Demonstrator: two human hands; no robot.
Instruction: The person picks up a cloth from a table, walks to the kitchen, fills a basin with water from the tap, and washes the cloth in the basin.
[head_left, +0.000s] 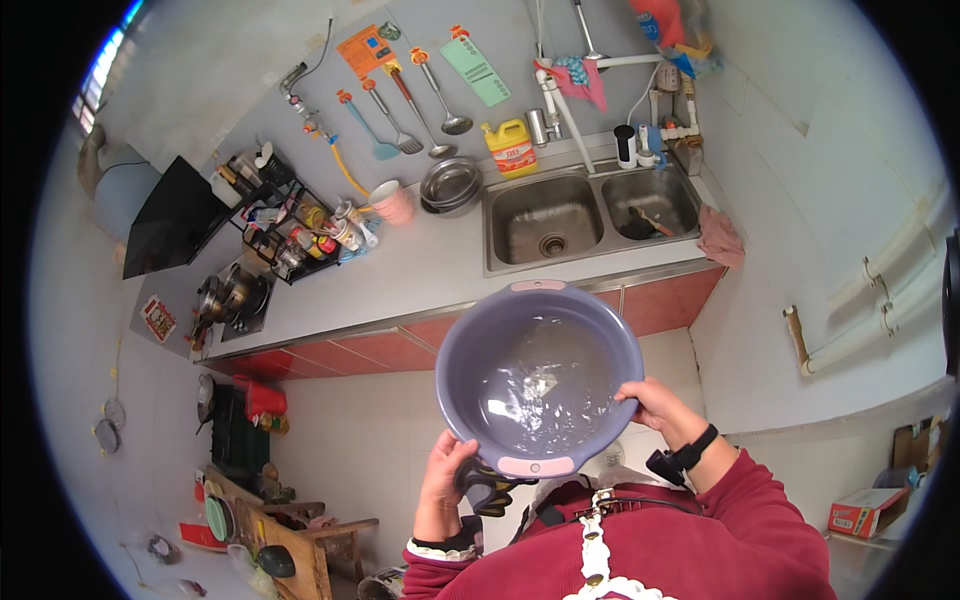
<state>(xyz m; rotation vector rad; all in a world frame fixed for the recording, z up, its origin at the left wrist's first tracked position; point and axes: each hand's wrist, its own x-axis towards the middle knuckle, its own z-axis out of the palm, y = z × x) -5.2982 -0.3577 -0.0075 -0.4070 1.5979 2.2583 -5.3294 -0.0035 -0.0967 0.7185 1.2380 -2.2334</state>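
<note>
A round purple plastic basin (457, 337) with pink handle patches is held up in front of my body, with clear, rippling water (540, 382) in it. My left hand (446, 469) grips the rim at the lower left. On the right side of the rim, my right hand (651, 403) holds on with the thumb over the edge. Just beyond the basin is a steel double sink (487, 255) set in the counter. A dark item and a brush-like tool (651, 221) lie in its right bowl.
A yellow detergent jug (511, 148), steel bowls (451, 184) and stacked pink bowls (391, 201) stand behind and left of the sink on the counter (405, 255). A pink cloth (721, 236) hangs at its right corner. A wooden stool (300, 555) stands on the floor at lower left.
</note>
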